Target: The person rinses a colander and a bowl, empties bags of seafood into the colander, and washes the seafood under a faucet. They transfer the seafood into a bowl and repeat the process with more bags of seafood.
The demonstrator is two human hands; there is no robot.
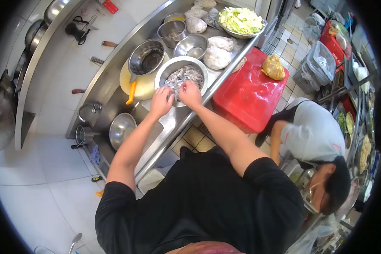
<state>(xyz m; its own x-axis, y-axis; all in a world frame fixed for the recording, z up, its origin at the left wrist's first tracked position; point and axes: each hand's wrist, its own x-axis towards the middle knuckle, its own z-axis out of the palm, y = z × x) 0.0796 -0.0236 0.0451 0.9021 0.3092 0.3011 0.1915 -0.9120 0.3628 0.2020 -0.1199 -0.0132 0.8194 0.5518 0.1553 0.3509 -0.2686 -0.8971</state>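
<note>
A round steel bowl [159, 80] on the steel counter holds a heap of glossy grey-white pieces [185, 76] that look like raw shrimp. Both hands work close together over its near side. My left hand [161, 103] is at the near left rim, fingers curled together. Just to the right, my right hand [189, 94] has its fingers pinched at the near edge of the heap. What lies between the fingertips is too small to make out. Left of the bowl, a dark-bottomed pan [146, 57] with an orange handle rests on a round yellowish board [126, 80].
Behind the bowl stand steel bowls [191, 45], white bagged bundles [218, 57] and a bowl of chopped cabbage [241, 20]. A red lidded bin [245, 93] on the right carries a tied yellowish bag [273, 67]. A co-worker [313, 131] bends at right. A sink bowl [122, 129] sits left.
</note>
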